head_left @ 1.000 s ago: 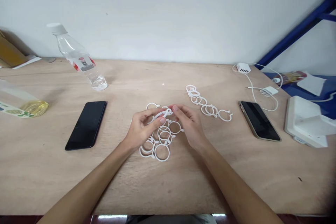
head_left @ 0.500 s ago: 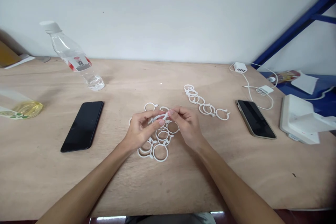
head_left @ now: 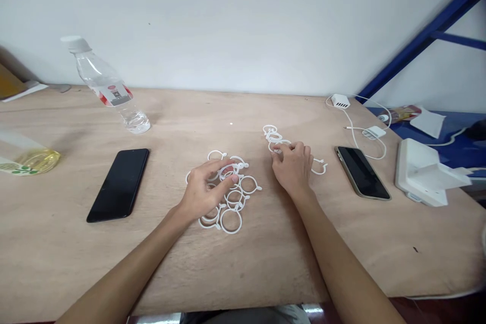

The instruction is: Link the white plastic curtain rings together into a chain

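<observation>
A loose pile of white plastic rings, each with a small knob or tab, lies on the wooden table in front of me. My left hand is over the pile's left side, thumb and forefinger apart, with rings beneath the fingertips. Farther right, a row of similar rings stretches diagonally; the ring at its near end shows two separate tabs. My right hand is over the middle of this row and hides part of it. Its thumb and forefinger are pinched together on a ring there.
A black phone lies to the left, near a water bottle and a clear container of yellow liquid. To the right are another phone, a white charger with cable and a white stand. A wall rises behind the table.
My hands were together over the pile, holding a white ring. The right hand has moved right to the row; the left has stayed and loosened, the ring now among the pile.
</observation>
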Available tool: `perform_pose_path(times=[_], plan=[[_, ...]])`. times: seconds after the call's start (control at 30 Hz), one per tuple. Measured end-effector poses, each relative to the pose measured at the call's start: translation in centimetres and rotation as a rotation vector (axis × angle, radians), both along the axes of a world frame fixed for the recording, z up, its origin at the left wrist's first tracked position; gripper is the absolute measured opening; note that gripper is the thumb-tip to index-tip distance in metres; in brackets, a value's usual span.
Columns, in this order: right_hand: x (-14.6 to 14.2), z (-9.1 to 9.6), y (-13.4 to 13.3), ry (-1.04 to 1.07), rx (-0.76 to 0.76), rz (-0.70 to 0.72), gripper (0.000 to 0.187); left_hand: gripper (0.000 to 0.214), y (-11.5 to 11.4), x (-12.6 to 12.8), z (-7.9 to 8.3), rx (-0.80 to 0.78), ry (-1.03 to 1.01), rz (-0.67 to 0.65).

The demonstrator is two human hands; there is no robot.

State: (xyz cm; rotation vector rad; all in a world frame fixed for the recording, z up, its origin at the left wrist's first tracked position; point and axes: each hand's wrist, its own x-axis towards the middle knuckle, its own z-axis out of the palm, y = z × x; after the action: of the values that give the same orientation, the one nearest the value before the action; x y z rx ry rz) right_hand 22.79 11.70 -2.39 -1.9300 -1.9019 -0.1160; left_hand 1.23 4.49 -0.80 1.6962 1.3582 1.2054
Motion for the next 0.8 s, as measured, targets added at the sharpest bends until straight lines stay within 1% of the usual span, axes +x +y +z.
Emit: perform_pose_path(times=[0.07,0.17,0.27,0.37,0.43,0.53,0.63,0.7,0.8], plan=[[-0.2,0.0,-0.1,-0.006,0.014,0.011,0.022,0.035,0.0,0.0,0.0,-0.007,0.003,0.013],[-0.2,-0.2,0.0,-0.009,0.033,0.023,0.024,0.034,0.0,0.0,0.1,-0.001,0.016,0.018],[0.2,-0.7,0.4,0.050,0.078,0.029,0.026,0.033,0.0,0.0,0.2,0.028,0.034,0.019],[0.3,-0.9,0.8,0.216,0.125,0.078,0.024,0.032,0.1,-0.1,0.0,0.088,0.098,0.033],[0.1,-0.8,0.9,0.370,0.131,0.094,0.022,0.032,0.2,-0.2,-0.2,0.169,0.208,0.023],[-0.5,-0.4,0.7,0.564,0.096,0.070,0.020,0.035,0.1,-0.2,-0.4,0.274,0.419,-0.012],[-1.1,-0.1,0.5,0.700,0.029,0.078,0.018,0.039,-0.1,0.0,-0.3,0.302,0.540,-0.027],[-1.5,0.1,0.2,0.817,-0.027,0.137,0.019,0.040,-0.3,0.1,-0.1,0.312,0.556,-0.019],[-2.5,0.6,-0.7,0.943,-0.095,0.297,0.021,0.038,-0.4,0.2,0.1,0.305,0.534,-0.005]])
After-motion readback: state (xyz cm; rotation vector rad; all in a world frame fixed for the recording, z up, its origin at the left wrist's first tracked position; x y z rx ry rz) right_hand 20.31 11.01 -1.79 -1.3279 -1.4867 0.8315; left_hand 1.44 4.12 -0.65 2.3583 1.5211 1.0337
